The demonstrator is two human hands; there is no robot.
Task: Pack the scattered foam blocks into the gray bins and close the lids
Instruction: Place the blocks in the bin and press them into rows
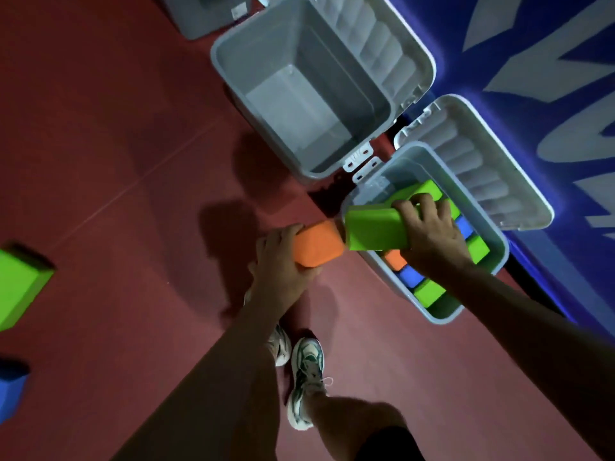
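Observation:
My right hand [429, 231] grips a green foam block [374, 229] over the near rim of a gray bin [499, 257] that holds several green, blue and orange blocks. Its lid [479, 161] stands open behind it. My left hand [283, 261] grips an orange foam block [317, 244] just left of that bin, above the floor, its end touching the green block. A second gray bin [233, 71] further back is open and has no blocks inside. At the left edge lie a green block [20, 287] and a blue block [11, 387] on the floor.
The floor is dark red. A blue wall or mat with white lettering [549, 78] runs along the right behind the bins. Another gray bin [203, 18] sits at the top edge. My legs and sneakers [306, 380] are below my hands.

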